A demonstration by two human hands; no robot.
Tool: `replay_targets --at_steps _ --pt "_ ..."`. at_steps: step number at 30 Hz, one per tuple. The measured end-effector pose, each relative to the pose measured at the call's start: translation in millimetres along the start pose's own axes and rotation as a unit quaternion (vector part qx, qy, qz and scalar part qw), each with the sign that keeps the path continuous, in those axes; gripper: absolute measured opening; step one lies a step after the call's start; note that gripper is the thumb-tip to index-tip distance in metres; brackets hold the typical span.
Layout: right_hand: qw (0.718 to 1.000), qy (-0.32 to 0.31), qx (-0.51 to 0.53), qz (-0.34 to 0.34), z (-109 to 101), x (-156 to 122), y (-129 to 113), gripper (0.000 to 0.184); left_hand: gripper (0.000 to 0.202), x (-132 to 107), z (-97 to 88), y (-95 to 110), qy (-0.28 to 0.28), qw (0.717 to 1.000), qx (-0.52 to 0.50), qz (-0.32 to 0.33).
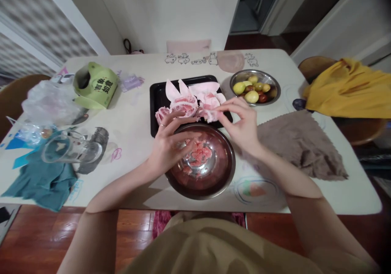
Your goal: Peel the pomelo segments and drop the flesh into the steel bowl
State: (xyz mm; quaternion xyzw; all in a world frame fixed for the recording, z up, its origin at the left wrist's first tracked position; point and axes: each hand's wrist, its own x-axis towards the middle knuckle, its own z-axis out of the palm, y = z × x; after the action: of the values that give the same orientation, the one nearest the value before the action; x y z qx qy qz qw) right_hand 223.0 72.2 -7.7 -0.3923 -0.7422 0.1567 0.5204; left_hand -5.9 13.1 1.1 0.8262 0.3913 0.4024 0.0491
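My right hand [244, 123] pinches a whitish-pink piece of pomelo [210, 113] over the front edge of a black tray [154, 102]. With its fingers spread and curved, my left hand [171, 141] hovers over the left rim of a steel bowl [218, 182]; I see nothing held in it. Loose red pomelo pulp [200, 153] lies in the bottom of that bowl. On the tray are pale pieces of peel [172, 90] and a partly opened pink pomelo chunk [185, 104]. My fingers hide part of the fruit.
A smaller steel bowl [276, 92] of green and brown fruit stands behind right, near a brown cloth [296, 143]. At left are a green paper holder [97, 86], a plastic bag [51, 102], a tipped glass jug [70, 149] and a teal cloth [39, 180]. Yellow fabric [351, 90] hangs far right.
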Motion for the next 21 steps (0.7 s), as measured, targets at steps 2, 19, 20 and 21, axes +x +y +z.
replay_targets --at_steps 2,19,20,21 --pt "0.999 0.008 -0.03 0.013 7 4 23 0.007 0.017 -1 4.7 -6 -0.035 0.999 -0.013 0.002" --pt "0.984 -0.097 -0.135 0.057 21 3 94 0.023 0.021 -2 5.3 -28 -0.152 0.987 0.035 -0.036" --pt "0.985 -0.099 -0.13 0.06 21 4 92 0.023 0.021 -2 4.8 -28 -0.148 0.987 0.039 -0.039" --pt "0.985 -0.101 -0.125 0.062 20 4 89 0.022 0.02 -1 4.5 -28 -0.144 0.988 0.043 -0.04"
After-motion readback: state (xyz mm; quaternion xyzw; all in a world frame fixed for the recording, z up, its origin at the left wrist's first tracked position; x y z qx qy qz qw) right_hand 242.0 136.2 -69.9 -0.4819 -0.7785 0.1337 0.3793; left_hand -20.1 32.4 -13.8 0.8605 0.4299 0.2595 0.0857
